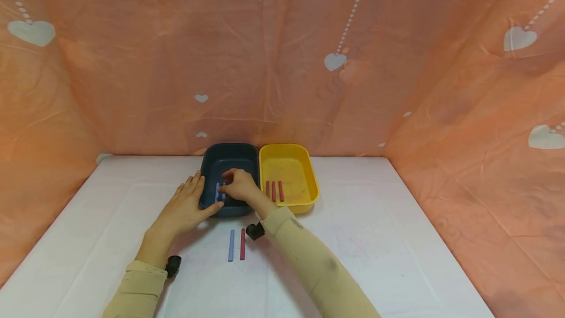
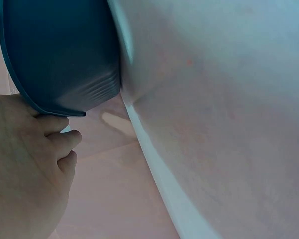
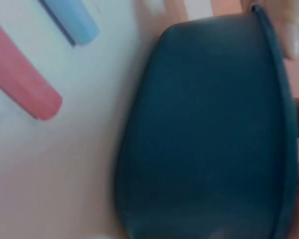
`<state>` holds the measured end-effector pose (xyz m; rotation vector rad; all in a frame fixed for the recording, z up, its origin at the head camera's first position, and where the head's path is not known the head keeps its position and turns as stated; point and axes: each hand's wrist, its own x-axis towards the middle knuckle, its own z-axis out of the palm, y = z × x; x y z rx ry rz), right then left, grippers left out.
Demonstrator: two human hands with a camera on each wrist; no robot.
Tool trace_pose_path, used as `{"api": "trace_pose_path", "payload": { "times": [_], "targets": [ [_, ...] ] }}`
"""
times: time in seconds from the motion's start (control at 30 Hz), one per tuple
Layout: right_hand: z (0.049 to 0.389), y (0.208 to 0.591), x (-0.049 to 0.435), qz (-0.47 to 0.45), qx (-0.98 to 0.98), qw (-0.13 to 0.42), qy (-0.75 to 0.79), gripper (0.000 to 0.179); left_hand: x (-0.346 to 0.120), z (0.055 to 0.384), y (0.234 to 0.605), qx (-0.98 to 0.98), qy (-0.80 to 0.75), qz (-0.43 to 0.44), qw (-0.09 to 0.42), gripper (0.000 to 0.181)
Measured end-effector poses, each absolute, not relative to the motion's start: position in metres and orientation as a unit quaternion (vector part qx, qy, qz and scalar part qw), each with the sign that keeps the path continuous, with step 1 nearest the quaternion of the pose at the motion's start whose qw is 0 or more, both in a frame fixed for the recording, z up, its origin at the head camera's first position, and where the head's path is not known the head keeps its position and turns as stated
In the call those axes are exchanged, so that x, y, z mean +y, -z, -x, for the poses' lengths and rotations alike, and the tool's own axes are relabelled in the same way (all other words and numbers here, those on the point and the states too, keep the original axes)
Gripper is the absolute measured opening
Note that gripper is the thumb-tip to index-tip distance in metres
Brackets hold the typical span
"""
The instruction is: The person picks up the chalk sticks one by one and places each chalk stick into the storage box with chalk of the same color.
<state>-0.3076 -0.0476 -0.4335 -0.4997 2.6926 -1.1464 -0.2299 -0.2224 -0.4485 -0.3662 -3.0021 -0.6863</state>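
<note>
A dark blue tray (image 1: pixel 229 148) stands at the back of the white table. My left hand (image 1: pixel 183 210) rests against its left side, fingers stretched along the rim and thumb over the front corner. In the left wrist view, the left fingers (image 2: pixel 64 142) lie at the tray's rim. My right hand (image 1: pixel 242 185) reaches inside, index finger and thumb apart over blue sticks (image 1: pixel 217 193) on the tray floor. The hand covers part of them, and I cannot tell whether it holds one. In the right wrist view, the tray wall (image 3: pixel 204 129) hides most of that hand.
A yellow tray (image 1: pixel 311 175) touches the dark one on its right, with three dark red sticks (image 1: pixel 273 191) inside. In front, a blue stick (image 1: pixel 231 245) and a red stick (image 1: pixel 242 244) lie side by side on the tablecloth (image 1: pixel 375 239). Orange curtain (image 1: pixel 287 102) hangs behind.
</note>
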Motion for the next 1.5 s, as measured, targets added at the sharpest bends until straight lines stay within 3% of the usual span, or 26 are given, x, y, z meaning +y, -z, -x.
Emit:
{"api": "trace_pose_path", "payload": {
  "times": [1.07, 1.5],
  "targets": [
    [0.237, 0.421, 0.006, 0.229, 0.824, -0.045, 0.517, 0.029, -0.223, 0.227, 0.447, -0.967, 0.220, 0.124, 0.037, 0.105],
    [0.214, 0.438, 0.034, 0.262, 0.842, 0.009, 0.472, 0.030, -0.220, 0.226, 0.447, -0.968, 0.219, 0.122, 0.032, 0.106]
  ]
}}
